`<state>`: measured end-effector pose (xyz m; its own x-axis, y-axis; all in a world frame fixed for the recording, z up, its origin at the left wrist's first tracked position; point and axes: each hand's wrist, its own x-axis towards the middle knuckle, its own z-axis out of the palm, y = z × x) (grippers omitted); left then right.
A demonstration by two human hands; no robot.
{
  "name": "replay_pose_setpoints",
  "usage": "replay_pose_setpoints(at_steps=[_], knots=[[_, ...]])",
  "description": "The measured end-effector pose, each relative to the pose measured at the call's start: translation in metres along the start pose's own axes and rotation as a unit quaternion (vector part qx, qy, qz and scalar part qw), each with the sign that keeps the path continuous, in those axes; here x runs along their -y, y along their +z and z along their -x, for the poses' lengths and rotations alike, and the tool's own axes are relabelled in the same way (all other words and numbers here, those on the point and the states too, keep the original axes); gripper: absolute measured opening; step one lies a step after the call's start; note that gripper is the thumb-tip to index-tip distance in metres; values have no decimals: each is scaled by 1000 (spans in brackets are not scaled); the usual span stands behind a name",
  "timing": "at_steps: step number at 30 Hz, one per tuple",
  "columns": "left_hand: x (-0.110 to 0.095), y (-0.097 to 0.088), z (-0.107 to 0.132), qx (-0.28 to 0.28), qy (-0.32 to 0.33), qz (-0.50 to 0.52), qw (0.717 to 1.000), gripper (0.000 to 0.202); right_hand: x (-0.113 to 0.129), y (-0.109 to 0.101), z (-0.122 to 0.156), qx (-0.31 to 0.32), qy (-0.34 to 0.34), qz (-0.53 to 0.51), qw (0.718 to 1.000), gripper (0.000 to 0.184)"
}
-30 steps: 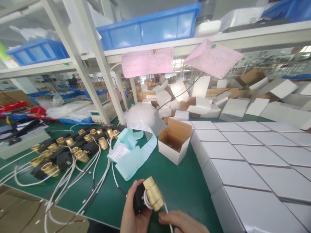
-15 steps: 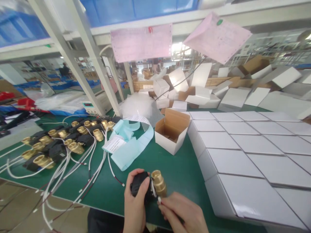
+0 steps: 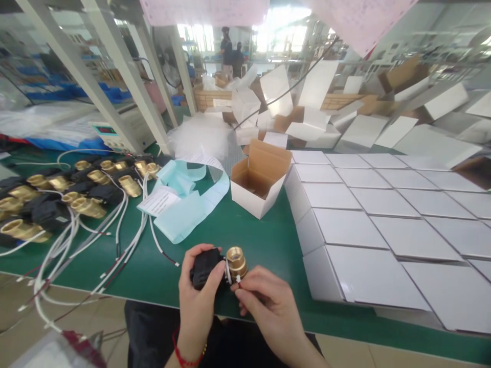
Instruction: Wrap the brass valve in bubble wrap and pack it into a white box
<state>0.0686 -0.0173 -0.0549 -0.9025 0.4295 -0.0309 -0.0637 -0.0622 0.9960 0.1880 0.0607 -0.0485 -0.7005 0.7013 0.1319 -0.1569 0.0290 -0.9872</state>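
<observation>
My left hand [image 3: 199,291] is wrapped round the black housing of a motorized ball valve [image 3: 207,266]. Its brass body [image 3: 236,261] points up on the right side of the housing. A white cable [image 3: 228,271] passes between housing and brass. Between thumb and fingers, my right hand [image 3: 264,301] pinches the cable's small white connector [image 3: 238,279], close to the brass body. The valve is held above the front edge of the green table [image 3: 268,240]. Beyond it an open white carton [image 3: 255,202] with a brown inside stands on the table.
Several more brass valves with black housings [image 3: 88,204] lie at left, their white cables [image 3: 126,255] trailing over the table edge. A pale blue label strip [image 3: 184,214] curls beside the carton. Closed white boxes [image 3: 353,230] fill the right; loose open cartons [image 3: 326,122] are heaped behind.
My view has tilted up and down a little, shifting the scene. Both hands still hold the valve and connector; the brass body now stands more upright, its opening facing me.
</observation>
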Motion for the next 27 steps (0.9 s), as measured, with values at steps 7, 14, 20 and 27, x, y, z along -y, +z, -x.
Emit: replay_pose_setpoints(at_steps=[7, 14, 20, 27], knots=[[-3, 1, 1, 2, -16, -1, 1000, 34, 0, 2, -4, 7, 90, -106, 990, 21], [-1, 0, -1, 10, -11, 13, 1000, 35, 11, 11, -5, 7, -53, 77, 996, 16], [-7, 0, -1, 7, -43, 68, 997, 45, 27, 24, -7, -3, -242, 261, 935, 27], [-23, 0, -3, 18, -93, 130, 987, 47, 35, 34, -8, 2, -312, 364, 878, 26]])
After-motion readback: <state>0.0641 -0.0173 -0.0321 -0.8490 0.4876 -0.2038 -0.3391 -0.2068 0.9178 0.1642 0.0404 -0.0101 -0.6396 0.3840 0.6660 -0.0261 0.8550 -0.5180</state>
